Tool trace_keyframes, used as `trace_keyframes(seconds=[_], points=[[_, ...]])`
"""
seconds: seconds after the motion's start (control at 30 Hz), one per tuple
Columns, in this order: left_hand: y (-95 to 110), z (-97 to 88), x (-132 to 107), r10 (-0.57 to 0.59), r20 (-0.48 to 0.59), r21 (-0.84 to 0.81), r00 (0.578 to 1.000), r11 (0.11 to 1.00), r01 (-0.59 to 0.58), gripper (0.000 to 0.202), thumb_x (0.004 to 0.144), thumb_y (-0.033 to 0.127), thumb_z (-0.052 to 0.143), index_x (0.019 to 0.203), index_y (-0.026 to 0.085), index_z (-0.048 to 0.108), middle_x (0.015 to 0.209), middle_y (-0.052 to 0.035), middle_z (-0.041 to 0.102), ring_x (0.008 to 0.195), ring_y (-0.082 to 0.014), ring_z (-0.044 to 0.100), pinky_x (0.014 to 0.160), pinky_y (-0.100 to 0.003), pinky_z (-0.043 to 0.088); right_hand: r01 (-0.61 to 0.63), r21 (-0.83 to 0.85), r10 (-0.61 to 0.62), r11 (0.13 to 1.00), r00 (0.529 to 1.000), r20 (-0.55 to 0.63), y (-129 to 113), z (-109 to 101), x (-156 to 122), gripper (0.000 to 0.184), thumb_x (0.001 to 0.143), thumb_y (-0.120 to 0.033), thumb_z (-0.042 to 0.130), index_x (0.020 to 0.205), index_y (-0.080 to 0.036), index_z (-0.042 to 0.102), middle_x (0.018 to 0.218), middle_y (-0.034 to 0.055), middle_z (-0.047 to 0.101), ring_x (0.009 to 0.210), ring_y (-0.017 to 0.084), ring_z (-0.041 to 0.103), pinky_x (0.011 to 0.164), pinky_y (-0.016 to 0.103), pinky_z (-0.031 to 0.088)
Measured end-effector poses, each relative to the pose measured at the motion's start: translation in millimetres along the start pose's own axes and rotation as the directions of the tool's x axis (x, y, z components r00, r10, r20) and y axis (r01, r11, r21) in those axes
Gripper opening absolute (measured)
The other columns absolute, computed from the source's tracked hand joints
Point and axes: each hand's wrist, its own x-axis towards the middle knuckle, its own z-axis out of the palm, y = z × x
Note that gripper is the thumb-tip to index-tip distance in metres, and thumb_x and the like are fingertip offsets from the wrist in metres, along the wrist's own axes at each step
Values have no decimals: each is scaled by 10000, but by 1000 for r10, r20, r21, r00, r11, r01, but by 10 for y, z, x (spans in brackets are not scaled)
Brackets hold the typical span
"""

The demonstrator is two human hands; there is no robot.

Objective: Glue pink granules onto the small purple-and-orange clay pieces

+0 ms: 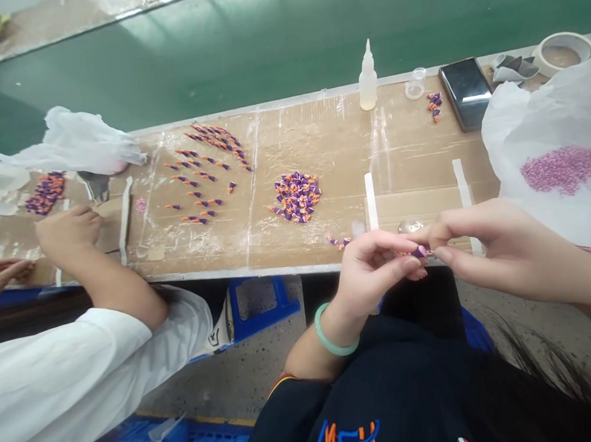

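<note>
Near the table's front edge, my left hand (371, 270) pinches a small purple-and-orange piece (418, 252), with its pinkish end turned to the right. My right hand (502, 252) meets it from the right, thumb and forefinger closed beside that end; whatever they grip is too small to make out. Just behind the fingers lies a clear round blob (410, 226) on a cardboard pad. A few similar pieces (337, 242) lie left of my left hand. Farther left is a heap of purple-and-orange pieces (297, 197).
Loose pieces (205, 176) are spread in rows at mid-left. A dropper bottle (368, 83), a small clear cap (416, 83), a phone (465, 94) and a tape roll (563, 53) stand along the back. Pink bits (560, 170) lie on white plastic. A co-worker's arm (109, 279) works at left.
</note>
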Motion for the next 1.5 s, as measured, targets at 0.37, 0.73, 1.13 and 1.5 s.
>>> trace_keyframes(seconds=[0.37,0.73,1.13,1.5], points=[[-4,18,-25,-40,-64,86,997,995,46,298,732,396,889,816,175,709,794,-27,774,600,-131,728,555,-218,627,-27,-17,27,999,1000,-2,-32,24,-5,197,848,-150,507,734,-199,661,682,-28,685,539,86,548,516,217,389],[-5,61,-39,-9,-76,29,997,1000,12,214,755,324,882,831,177,747,833,-28,794,592,-110,728,565,-188,629,-12,-51,12,999,1000,3,-66,20,-7,178,894,-172,531,739,-193,617,667,-37,646,553,77,548,527,206,399],[12,66,-41,-42,-91,113,995,992,52,293,737,401,886,798,170,717,828,-35,786,593,-125,721,588,-241,643,-5,-64,4,998,1000,-9,-78,54,-38,187,911,-170,519,745,-195,601,682,-17,639,568,96,558,527,222,410],[24,66,-24,-33,-87,90,996,995,41,253,739,344,888,783,164,716,799,-30,778,572,-106,705,568,-207,621,-22,-74,20,997,999,-26,-91,86,-40,206,919,-155,469,768,-202,601,702,1,659,584,117,590,544,248,434]])
